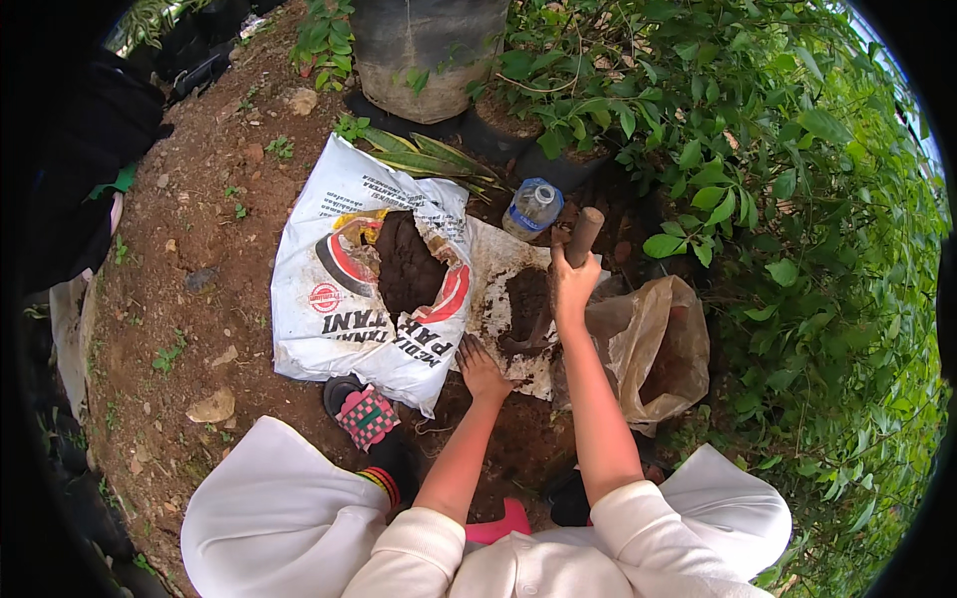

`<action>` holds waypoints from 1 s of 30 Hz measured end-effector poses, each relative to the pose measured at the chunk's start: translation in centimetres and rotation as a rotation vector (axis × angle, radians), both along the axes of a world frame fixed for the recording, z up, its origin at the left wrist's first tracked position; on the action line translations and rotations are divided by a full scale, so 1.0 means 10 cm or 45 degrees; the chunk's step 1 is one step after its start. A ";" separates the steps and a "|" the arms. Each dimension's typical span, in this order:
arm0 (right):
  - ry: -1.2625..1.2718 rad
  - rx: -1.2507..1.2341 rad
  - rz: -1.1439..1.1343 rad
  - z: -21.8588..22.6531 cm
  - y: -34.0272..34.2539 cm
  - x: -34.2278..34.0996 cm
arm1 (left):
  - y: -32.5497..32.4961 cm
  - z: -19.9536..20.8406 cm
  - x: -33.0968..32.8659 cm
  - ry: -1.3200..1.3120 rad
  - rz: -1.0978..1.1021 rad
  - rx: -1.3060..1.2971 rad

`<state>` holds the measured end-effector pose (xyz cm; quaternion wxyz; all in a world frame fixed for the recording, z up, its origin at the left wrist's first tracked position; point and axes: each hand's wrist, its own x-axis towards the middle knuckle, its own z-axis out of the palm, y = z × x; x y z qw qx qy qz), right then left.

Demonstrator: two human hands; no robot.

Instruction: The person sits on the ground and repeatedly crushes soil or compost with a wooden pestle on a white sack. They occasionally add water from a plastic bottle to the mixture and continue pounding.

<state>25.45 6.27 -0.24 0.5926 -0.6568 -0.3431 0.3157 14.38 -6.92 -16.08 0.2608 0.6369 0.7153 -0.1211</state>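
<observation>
My right hand [573,284] is closed round the thick wooden handle [585,234] of a short hand tool. Its lower end meets dark soil [528,299] on a dirt-smeared white sheet [493,264]; the tool's exact kind is unclear. My left hand [483,371] lies with fingers stretched out on the near edge of the sheet, holding nothing. Just left of it rests a white printed sack [309,289], torn open on top with dark soil [409,264] inside. To the right of my right forearm stands an open, brownish clear plastic bag [673,344], its inside partly hidden.
Beyond the sheet stands a clear plastic bottle [535,207] with a blue label. Long green leaves [424,159] lie behind the sack, near a large dark planter [429,60]. Leafy bushes [797,249] crowd the right. Stony bare ground [199,329] stretches left.
</observation>
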 end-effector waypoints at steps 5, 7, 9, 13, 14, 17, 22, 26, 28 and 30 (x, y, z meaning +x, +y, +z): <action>-0.051 0.083 0.031 -0.07 0.25 -0.07 | 0.01 0.00 -0.01 0.037 -0.002 -0.001; -0.085 0.050 0.010 -0.06 0.40 -0.06 | 0.02 -0.02 0.00 0.035 0.007 -0.020; -0.076 0.058 -0.034 -0.06 0.56 0.01 | 0.01 -0.04 0.00 -0.016 0.025 0.047; 0.084 0.073 -0.177 -0.15 0.76 0.30 | 0.01 -0.05 0.01 -0.049 0.032 0.082; 0.072 0.093 -0.226 -0.16 0.77 0.34 | 0.01 -0.05 -0.01 -0.022 0.030 0.066; 0.158 0.175 -0.338 -0.27 0.84 0.64 | 0.00 -0.05 -0.03 0.016 0.022 0.057; 0.389 0.395 -0.673 -0.75 0.82 1.55 | 0.03 0.00 0.08 -0.034 0.007 0.113; 0.417 0.324 -0.960 -0.76 0.50 1.67 | 0.00 0.04 -0.07 0.022 0.024 0.054; 0.424 0.269 -1.135 -0.65 0.34 1.68 | -0.01 0.03 -0.07 0.038 0.023 0.056; 0.426 0.336 -1.248 -0.59 0.22 1.85 | 0.02 0.07 0.01 0.029 0.006 0.040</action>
